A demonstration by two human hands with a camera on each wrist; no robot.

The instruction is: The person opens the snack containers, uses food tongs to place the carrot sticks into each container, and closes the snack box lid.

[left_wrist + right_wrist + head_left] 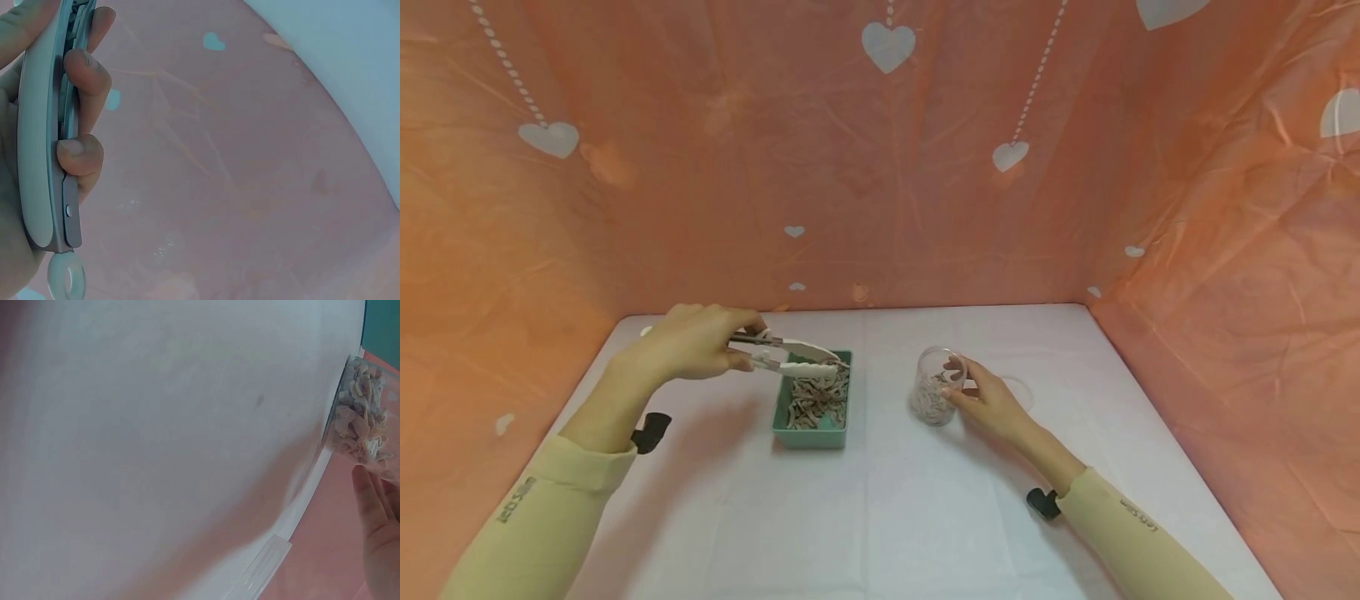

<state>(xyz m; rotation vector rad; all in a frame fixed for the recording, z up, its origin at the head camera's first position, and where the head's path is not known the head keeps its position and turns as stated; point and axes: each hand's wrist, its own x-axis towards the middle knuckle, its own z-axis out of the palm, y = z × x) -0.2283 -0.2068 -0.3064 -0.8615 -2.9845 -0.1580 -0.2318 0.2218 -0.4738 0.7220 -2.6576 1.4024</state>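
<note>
My left hand (688, 343) grips a pair of kitchen tongs (808, 370) with pale arms and a metal hinge strip. In the left wrist view my fingers curl round the tongs' handle (37, 144), which has a hanging ring at its end. The tips overlap the far part of a green rectangular container (808, 440) that holds greyish-brown dried strips (816, 402). To the right, my right hand (994, 406) holds a clear jar (934, 364) by its side, thumb and fingers around it. Similar dried pieces (359, 415) partly fill the jar, which has no lid on.
A clear round lid (1028, 392) lies on the white table (865, 517) just beyond my right hand. Orange cloth with white hearts (887, 167) walls the back and both sides of the table.
</note>
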